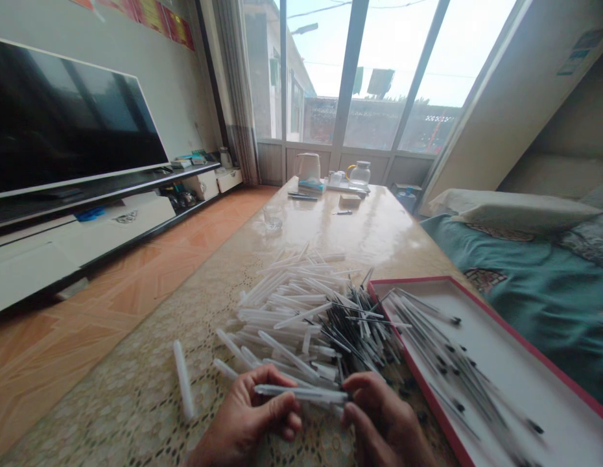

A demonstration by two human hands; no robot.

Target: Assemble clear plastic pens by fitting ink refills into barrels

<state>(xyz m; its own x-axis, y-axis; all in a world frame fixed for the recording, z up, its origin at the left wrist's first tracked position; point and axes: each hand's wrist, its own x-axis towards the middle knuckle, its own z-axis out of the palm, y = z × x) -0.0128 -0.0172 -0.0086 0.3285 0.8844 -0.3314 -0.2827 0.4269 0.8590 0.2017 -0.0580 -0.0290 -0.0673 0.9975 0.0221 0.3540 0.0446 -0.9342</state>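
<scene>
Thumb and fingers of my left hand (pixel 248 415) are closed round the left part of a translucent white pen barrel (pixel 314 394), held level just above the table. My right hand (pixel 384 418) pinches its right end, where a small dark tip shows; the fingers partly hide it. Beyond both hands spreads a loose heap of white pen barrels (pixel 286 305). To its right lies a tangle of thin black refills (pixel 362 331). A single loose barrel (pixel 183 379) rests apart on the left. Several clear pens with dark ends (pixel 464 363) lie in a red-rimmed shallow box (pixel 557 395) at the right.
The long table (pixel 136 383) has a patterned cover. Farther along it stand a drinking glass (pixel 273 219), a white jug (pixel 308 167), a glass pitcher (pixel 360 174) and a small box (pixel 350 200). A green-covered couch (pixel 520 279) runs along the right, a TV cabinet (pixel 121 227) along the left.
</scene>
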